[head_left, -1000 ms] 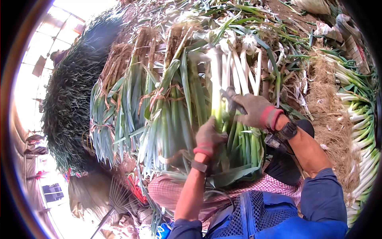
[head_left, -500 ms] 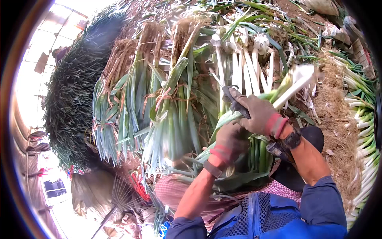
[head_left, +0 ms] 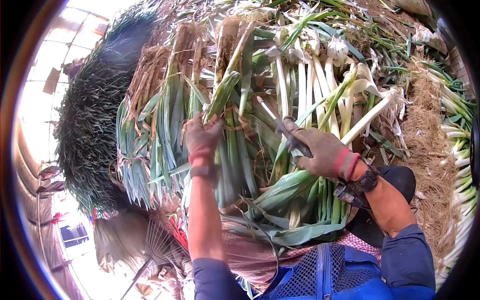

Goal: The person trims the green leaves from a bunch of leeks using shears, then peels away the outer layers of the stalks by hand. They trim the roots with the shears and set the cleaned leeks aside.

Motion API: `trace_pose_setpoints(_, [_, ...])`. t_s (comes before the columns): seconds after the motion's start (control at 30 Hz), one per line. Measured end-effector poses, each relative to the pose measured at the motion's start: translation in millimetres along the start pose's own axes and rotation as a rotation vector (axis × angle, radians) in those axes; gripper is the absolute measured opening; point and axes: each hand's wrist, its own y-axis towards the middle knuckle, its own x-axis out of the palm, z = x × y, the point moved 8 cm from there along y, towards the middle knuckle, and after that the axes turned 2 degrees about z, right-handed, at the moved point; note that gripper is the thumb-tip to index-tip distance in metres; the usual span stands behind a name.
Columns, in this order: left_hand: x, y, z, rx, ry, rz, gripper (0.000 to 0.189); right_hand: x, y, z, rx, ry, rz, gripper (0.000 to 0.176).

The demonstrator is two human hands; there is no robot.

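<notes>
My left hand, in a dusty glove with a red cuff, reaches over the unpeeled green onions, its fingers apart among their leaves. These have brown, root-covered ends toward the top. My right hand, also gloved, is closed around a dark-handled tool with a thin pale nozzle pointing up and left; it looks like an air blow gun. Just beyond that hand lie stripped green onions with clean white stems. One white stem slants out to the right. Green leaves spread below my right hand toward my lap.
A tall dark-green stack of onions stands on the left. To the right run a band of dry roots and a row of white-stemmed onions. A wire rake is at lower left. Peelings litter the ground above.
My left hand has left the onion beside my right hand and moved left to the unpeeled ones. The onion now rests with the stripped ones. My right hand keeps the tool.
</notes>
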Motion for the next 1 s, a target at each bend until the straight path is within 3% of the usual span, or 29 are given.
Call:
trace_pose_setpoints(0.03, [15.4, -5.4, -11.8, -0.071, 0.04, -0.18, 0.046, 0.4, 2.5, -2.2, 0.0, 0.002, 0.029, 0.087])
trace_pose_setpoints(0.07, [11.1, -15.1, 4.1, 0.058, 0.233, -0.103, 0.038, 8.5, 6.1, 2.5, 0.052, -0.023, -0.046, 0.088])
trace_pose_setpoints(0.2, [4.8, -51.9, 43.2, 0.311, 0.345, -0.003, 0.037, 25.7, -2.6, -28.6, -0.014, 0.038, -0.15, 0.09])
trace_pose_setpoints(0.23, [2.9, -54.3, 48.1, 0.307, 0.346, -0.003, 0.037, 29.9, 1.6, -28.2, -0.015, 0.037, -0.153, 0.09])
trace_pose_setpoints(0.3, [-2.0, -56.3, 53.1, 0.265, 0.389, -0.041, 0.033, 22.0, 14.2, -20.6, 0.007, 0.074, 0.054, 0.093])
trace_pose_setpoints(0.37, [-8.1, -53.0, 56.2, 0.226, 0.352, -0.095, 0.036, 27.1, 19.7, -25.1, 0.057, 0.059, 0.011, 0.093])
trace_pose_setpoints(0.43, [-9.7, -53.5, 53.5, 0.154, 0.261, -0.141, 0.044, 40.2, 18.4, -51.0, -0.075, 0.194, -0.082, 0.089])
trace_pose_setpoints(0.47, [-9.5, -53.9, 53.5, 0.154, 0.259, -0.142, 0.044, 39.5, 22.9, -53.9, 0.053, 0.212, -0.189, 0.088])
trace_pose_setpoints(0.5, [-7.7, -54.0, 53.2, 0.153, 0.263, -0.16, 0.047, 44.1, 29.9, -51.8, 0.054, 0.209, -0.19, 0.088])
trace_pose_setpoints(0.57, [-8.3, -52.9, 56.8, 0.152, 0.266, -0.173, 0.049, 38.6, 44.9, -42.0, 0.092, 0.153, 0.031, 0.089])
trace_pose_setpoints(0.7, [-3.8, -52.6, 63.9, 0.171, 0.288, -0.221, 0.044, 56.3, 44.4, -49.9, 0.063, 0.161, -0.101, 0.089])
trace_pose_setpoints(0.77, [-2.9, -48.9, 61.8, 0.186, 0.215, -0.187, 0.042, 47.6, 60.4, -35.9, 0.106, 0.118, 0.069, 0.09])
trace_pose_setpoints(0.93, [6.6, -46.8, 59.3, 0.194, 0.221, -0.218, 0.046, 44.5, 50.4, -45.6, 0.126, 0.1, -0.071, 0.086])
trace_pose_setpoints(1.0, [7.6, -41.4, 52.3, 0.143, 0.186, -0.179, 0.057, 41.7, 70.8, -30.4, 0.094, 0.134, 0.041, 0.086])
